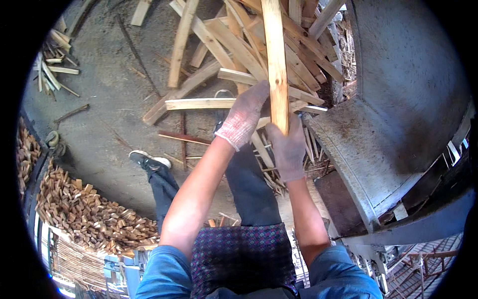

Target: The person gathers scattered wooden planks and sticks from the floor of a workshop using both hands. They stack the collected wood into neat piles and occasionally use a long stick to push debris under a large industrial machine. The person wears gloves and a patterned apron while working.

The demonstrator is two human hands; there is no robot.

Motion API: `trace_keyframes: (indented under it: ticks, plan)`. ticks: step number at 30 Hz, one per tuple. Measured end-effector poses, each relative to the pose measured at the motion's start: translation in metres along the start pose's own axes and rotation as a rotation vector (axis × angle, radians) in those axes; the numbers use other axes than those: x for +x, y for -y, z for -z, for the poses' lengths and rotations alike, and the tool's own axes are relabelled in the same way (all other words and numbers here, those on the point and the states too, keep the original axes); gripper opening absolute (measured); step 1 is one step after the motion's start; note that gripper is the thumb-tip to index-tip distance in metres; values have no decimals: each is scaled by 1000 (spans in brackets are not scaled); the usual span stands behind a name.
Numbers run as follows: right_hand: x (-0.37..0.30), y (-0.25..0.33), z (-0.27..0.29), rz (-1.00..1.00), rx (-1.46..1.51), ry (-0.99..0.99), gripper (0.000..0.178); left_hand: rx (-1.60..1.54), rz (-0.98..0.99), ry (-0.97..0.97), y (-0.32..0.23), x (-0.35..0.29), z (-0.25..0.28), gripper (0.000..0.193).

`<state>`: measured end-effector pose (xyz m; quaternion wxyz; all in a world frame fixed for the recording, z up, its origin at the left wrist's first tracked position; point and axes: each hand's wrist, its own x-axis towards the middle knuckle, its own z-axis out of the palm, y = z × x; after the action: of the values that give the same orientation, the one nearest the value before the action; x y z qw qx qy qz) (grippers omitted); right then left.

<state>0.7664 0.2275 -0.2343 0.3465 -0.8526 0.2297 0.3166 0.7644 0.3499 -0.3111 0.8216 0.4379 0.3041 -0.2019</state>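
A long pale wooden board (277, 60) with a few dark knots points away from me, its near end just above my lap. My left hand (247, 112), in a worn light work glove, is closed at the board's left edge. Lower down, my gloved right hand (289, 149) grips the near end from the right and below; the fingers are partly hidden by the wood. Beyond both hands lies a loose heap of rough wooden slats (219, 40), crossing each other at many angles.
To the right stands a large grey metal machine housing (398, 99) with a curved edge, close to my right hand. Cut wood blocks (89, 214) are piled at lower left. Scrap sticks (55, 65) lie at far left on the concrete floor (109, 99). A patterned apron (244, 254) covers my lap.
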Motion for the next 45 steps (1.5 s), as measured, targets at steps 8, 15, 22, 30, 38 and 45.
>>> trace_keyframes:
  ticks: [8, 15, 22, 30, 38, 45]
  plan:
    - [-60, -8, 2, -18, 424, 274, 47, -478, 226, -29, -16, -61, 25, 42]
    - [-22, 21, -21, 8, 707, 583, 78, -466, 167, -45, -26, -117, 50, 43]
    - [-53, 60, -68, 5, 283, 526, 46, 66, 169, -179, -38, -156, 76, 41]
    - [-50, 50, -116, 323, -224, 573, 66, -40, 209, -292, -1, -174, 120, 40]
    - [47, -58, -62, 338, -707, 28, 94, -236, 334, -452, 83, -161, 151, 34]
    - [155, -112, -20, 47, -1015, 124, 100, -380, 202, -606, 117, -94, 131, 32]
